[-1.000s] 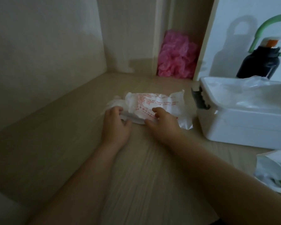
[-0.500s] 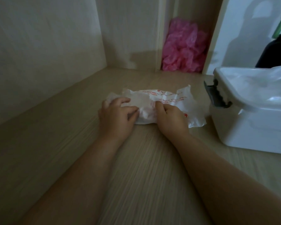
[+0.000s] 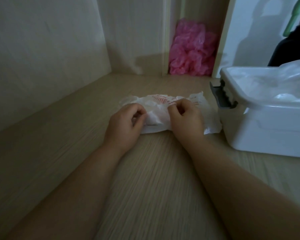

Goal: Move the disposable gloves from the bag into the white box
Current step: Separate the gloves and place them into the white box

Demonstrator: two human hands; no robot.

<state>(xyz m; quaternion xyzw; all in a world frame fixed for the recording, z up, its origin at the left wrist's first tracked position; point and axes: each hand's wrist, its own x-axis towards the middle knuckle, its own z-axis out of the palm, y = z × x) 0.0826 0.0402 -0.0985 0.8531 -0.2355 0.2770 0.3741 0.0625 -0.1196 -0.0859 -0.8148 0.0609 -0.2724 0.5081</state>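
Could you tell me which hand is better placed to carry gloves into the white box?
Probably the right: the right hand grips the bag nearest the white box; the left hand is farther.

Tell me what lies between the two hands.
Head view: the crumpled bag fills the gap between the left hand and the right hand.

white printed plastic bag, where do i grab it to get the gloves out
Probably pinch the crinkled white plastic bag with red print at its raised middle folds, coming from the near edge, one grip each side, as the left hand and right hand do. It lies flat, and the white plastic box crowds its right end.
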